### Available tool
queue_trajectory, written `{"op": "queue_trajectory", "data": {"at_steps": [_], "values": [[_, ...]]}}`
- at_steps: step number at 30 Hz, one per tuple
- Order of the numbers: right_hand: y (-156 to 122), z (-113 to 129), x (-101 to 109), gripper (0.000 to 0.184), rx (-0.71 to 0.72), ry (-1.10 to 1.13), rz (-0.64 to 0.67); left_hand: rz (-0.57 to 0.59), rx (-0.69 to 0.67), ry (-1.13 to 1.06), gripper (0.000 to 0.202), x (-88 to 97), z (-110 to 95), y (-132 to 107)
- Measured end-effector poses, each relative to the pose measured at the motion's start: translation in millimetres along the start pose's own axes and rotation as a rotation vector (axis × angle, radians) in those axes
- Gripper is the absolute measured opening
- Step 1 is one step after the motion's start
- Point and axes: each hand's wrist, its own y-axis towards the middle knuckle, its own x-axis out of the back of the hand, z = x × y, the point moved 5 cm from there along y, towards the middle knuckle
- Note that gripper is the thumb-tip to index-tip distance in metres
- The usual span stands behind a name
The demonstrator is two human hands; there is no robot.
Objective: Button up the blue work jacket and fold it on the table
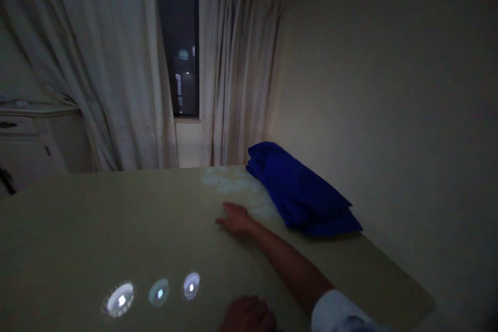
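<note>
My right hand [234, 219] reaches out over the pale table [97, 228], its thumb and fingers apart and nothing held. It is slightly blurred, so I cannot tell whether it touches the surface. To the right of this hand, apart from it, lies a folded dark blue cloth-like item [299, 187], near the wall. At the bottom edge, my left hand [249, 314] shows only in part, dim and blurred, with its fingers curled in. No object shows in it.
A pale leaf-like pattern [229, 181] marks the tabletop near its far edge. Several round lamp reflections shine on the glossy surface. Behind the table hang long curtains [116, 62] around a dark window [179, 41]. A white cabinet [35, 145] stands at the left; a wall [389, 114] rises at the right.
</note>
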Motion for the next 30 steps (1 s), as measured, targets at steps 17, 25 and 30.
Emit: {"op": "queue_trajectory", "data": {"at_steps": [17,25,30], "values": [[14,-35,-62,0.063,0.054,-0.044,-0.086,-0.505,-0.046,0.078,0.062,53.0,23,-36],[12,-33,-54,0.063,-0.012,-0.060,-0.221,-0.533,-0.005,0.014,0.057,56.9,24,-37],[1,-72,14,0.070,-0.321,-0.262,-0.452,-0.536,-0.044,0.058,0.060,54.3,19,-33]]}}
